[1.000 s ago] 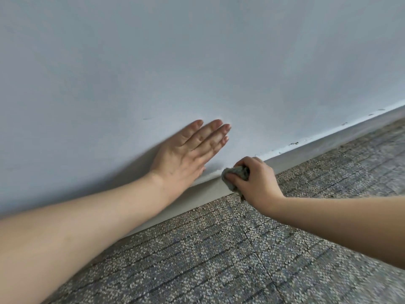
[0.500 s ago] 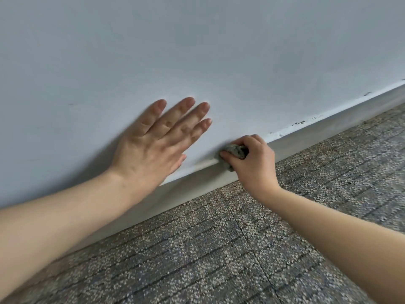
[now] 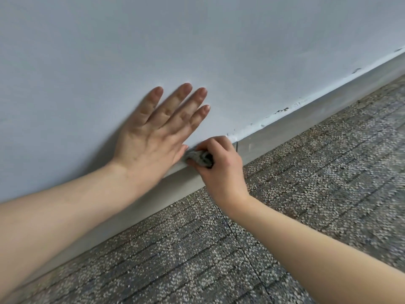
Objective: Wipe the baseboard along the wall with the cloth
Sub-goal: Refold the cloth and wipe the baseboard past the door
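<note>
A grey baseboard (image 3: 306, 116) runs diagonally along the foot of the pale wall (image 3: 219, 40), from lower left up to the right. My right hand (image 3: 221, 167) grips a small bunched grey cloth (image 3: 198, 157) and holds it against the baseboard's top edge. My left hand (image 3: 160, 132) lies flat on the wall just left of the cloth, fingers straight and spread, its edge almost touching the cloth. Most of the cloth is hidden inside my right fist.
Speckled grey carpet tiles (image 3: 306, 194) cover the floor below the baseboard. Chipped paint and dark specks (image 3: 282, 110) mark the seam between wall and baseboard to the right. A thin vertical joint (image 3: 237, 147) in the baseboard sits beside my right hand.
My right hand with the cloth has slid left along the baseboard's top edge, closing up on my left hand. My left hand stays flat on the wall, and the view has shifted.
</note>
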